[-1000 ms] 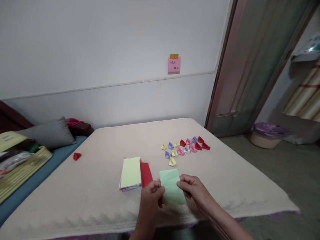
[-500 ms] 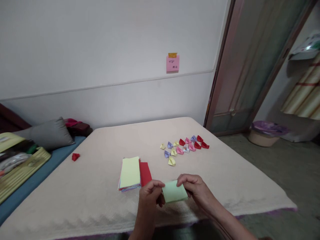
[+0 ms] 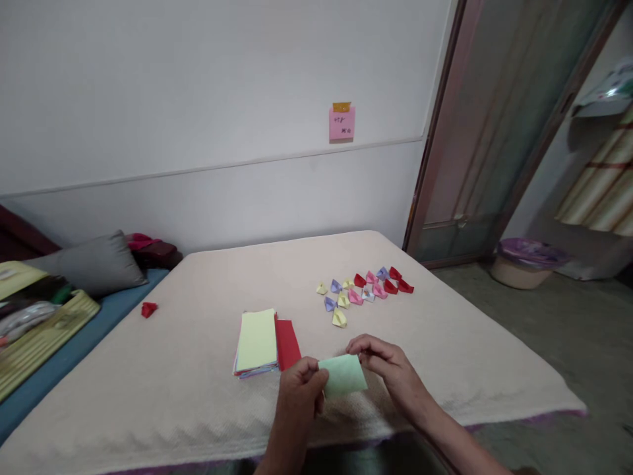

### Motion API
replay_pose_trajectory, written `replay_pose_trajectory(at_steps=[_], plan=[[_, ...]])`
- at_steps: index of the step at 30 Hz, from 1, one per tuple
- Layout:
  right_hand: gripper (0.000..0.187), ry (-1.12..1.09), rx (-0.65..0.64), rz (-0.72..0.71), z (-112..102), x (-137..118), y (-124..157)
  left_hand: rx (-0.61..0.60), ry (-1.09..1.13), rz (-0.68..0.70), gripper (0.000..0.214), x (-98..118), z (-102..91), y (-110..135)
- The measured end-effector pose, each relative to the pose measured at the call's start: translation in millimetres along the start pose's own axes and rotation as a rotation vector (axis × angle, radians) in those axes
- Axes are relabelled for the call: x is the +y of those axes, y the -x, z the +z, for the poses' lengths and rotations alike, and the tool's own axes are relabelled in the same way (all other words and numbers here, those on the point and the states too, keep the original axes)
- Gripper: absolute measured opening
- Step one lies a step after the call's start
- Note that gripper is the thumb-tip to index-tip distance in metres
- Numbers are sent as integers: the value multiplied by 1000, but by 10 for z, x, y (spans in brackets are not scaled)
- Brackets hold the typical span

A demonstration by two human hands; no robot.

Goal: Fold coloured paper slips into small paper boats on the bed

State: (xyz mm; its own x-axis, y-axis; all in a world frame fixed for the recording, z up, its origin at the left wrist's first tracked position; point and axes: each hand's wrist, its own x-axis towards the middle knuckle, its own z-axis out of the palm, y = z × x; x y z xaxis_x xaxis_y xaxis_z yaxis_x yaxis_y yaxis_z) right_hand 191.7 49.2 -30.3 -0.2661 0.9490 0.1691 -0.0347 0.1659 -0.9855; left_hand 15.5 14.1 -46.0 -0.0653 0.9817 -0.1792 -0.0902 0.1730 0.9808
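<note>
A light green sheet of paper (image 3: 343, 376), which looks folded into a small rectangle, is held up near the front edge of the bed. My left hand (image 3: 301, 389) pinches its left end, thumb on the face towards me. At the upper right corner is my right hand (image 3: 388, 369), its fingers bent and a little apart, close to the paper's edge; whether a fingertip touches behind it is hidden. Just left of my hands lies a stack of coloured paper (image 3: 257, 340) with a pale yellow sheet on top. A red sheet (image 3: 287, 343) sticks out from its right side.
Several small folded paper pieces (image 3: 368, 293) in red, pink, purple, yellow and white stand in rows beyond my hands. A single red folded piece (image 3: 148, 309) lies at the far left of the cream bedspread (image 3: 208, 396). A pink note (image 3: 341, 123) is taped to the wall.
My right thumb has come off the paper's face, and that hand has shifted slightly up at the corner. My left thumb now lies further over the paper, which has tilted slightly.
</note>
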Motion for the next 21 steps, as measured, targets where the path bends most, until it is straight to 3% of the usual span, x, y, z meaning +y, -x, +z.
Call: replay_pose_trajectory(at_steps=[8, 11, 21], plan=[[12, 212, -179, -18, 90, -28, 34, -61, -284, 153, 16, 11, 51, 72], [16, 266, -181, -10, 131, 32, 52, -60, -346, 167, 17, 2, 69, 81], [21, 260, -185, 40, 141, 25, 59, -37, -259, 117, 26, 36, 53, 82]])
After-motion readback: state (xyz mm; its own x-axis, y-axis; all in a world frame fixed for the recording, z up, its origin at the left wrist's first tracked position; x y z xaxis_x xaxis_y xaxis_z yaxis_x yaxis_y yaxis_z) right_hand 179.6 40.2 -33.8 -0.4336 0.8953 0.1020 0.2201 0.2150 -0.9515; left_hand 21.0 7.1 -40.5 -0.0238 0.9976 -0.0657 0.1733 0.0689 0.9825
